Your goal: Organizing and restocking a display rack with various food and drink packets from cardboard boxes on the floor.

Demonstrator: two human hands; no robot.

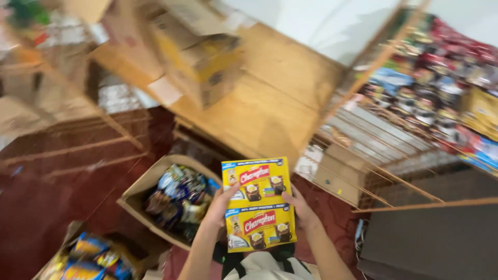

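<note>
Hands gripped yellow boxes [258, 204] from both sides | left hand [222, 203] and right hand [300, 207] clamped on edges, fingers wrapped | boxes held at chest height above open carton of packets [176, 199] | step: carrying stock | next move needs steady two-sided grip, wire shelf [394, 129] near.

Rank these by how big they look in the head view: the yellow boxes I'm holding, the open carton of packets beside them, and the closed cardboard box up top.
1. Closed cardboard box
2. Open carton, about alike; blur and distance leave these two unsure
3. Yellow boxes, smallest though nearest
</note>
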